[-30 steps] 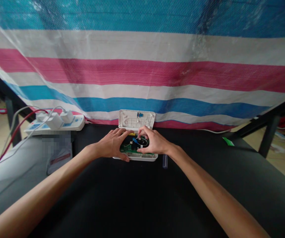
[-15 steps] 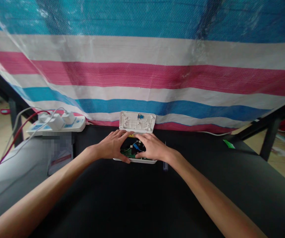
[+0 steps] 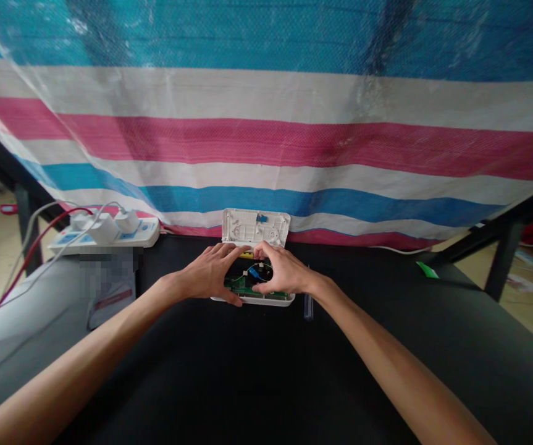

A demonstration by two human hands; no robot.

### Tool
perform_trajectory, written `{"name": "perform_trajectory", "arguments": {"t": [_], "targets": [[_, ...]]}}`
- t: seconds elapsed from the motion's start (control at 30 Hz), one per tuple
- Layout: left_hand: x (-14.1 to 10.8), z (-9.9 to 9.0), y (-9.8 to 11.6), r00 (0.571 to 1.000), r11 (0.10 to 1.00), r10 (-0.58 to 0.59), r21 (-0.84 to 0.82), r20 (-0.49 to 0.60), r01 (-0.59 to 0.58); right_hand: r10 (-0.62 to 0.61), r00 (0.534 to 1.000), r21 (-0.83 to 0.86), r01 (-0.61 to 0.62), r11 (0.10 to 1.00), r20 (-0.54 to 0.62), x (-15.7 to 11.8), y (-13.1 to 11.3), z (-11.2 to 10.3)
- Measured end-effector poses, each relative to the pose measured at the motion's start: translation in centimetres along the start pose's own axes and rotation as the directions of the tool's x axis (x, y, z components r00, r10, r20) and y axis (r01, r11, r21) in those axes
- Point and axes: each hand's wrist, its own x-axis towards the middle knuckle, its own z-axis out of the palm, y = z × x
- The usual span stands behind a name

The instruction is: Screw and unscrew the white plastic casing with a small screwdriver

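Observation:
An opened router (image 3: 268, 301), a white plastic casing with a green circuit board (image 3: 243, 285) inside, lies on the black table. A blue connector (image 3: 254, 274) with thin wires sits over the board. My left hand (image 3: 213, 271) grips the left side, thumb at the front edge and fingers at the back. Over the right side, my right hand (image 3: 287, 270) is curved, its thumb on the board and its fingers curled at the back edge. What those fingertips touch is partly hidden. The white cover (image 3: 256, 228) leans upright behind, inner side showing.
A clear-handled screwdriver (image 3: 309, 307) lies right of the router. To the left are a power strip (image 3: 148, 235) with plugs and cables, and a dark pouch (image 3: 113, 303). A small green packet (image 3: 427, 270) lies at right. Striped sheeting (image 3: 266, 145) hangs behind.
My right hand's fingers have drawn in and curled at the router's back edge, showing more of the wires and board. My left hand has kept its grip.

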Motion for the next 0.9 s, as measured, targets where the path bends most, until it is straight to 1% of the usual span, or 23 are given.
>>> {"name": "perform_trajectory", "arguments": {"t": [0.1,0.2,0.33,0.43,0.53,0.67,0.8,0.9], "targets": [[0.0,0.0,0.1,1.000,1.000,-0.004,-0.008,-0.001,0.004,0.018,1.000,0.078,-0.020,0.997,0.024,0.0,-0.2,-0.4],[0.0,-0.3,0.3,1.000,0.999,-0.023,-0.026,0.019,0.024,0.020,0.999,0.115,-0.025,0.993,0.041,0.0,-0.2,-0.4],[-0.2,-0.9,0.4,0.999,0.997,-0.017,-0.076,0.049,0.021,0.012,1.000,0.079,-0.013,0.997,0.016,-0.1,-0.1,-0.4],[-0.4,-1.1,0.4,0.999,0.994,-0.013,-0.106,0.041,0.017,0.011,1.000,0.047,-0.010,0.999,-0.017,-0.3,-0.2,-0.4],[-0.5,-1.3,0.4,1.000,0.995,-0.015,-0.103,0.004,0.015,0.010,0.998,0.042,-0.008,0.999,-0.059,-0.6,-0.2,-0.4],[-0.7,-2.2,0.9,0.997,0.993,-0.009,-0.115,-0.082,0.000,-0.026,0.994,0.025,0.029,0.999,-0.104,-1.0,-0.5,-0.7],[-0.9,-3.2,1.3,0.985,0.993,0.000,-0.113,-0.173,-0.020,-0.059,0.996,-0.016,0.058,0.998,-0.073,-1.3,-1.4,-2.0],[-1.0,-3.6,1.4,0.981,0.994,0.004,-0.110,-0.192,-0.025,-0.053,0.999,-0.079,0.052,0.996,-0.011,-1.6,-1.8,-2.7]]}}
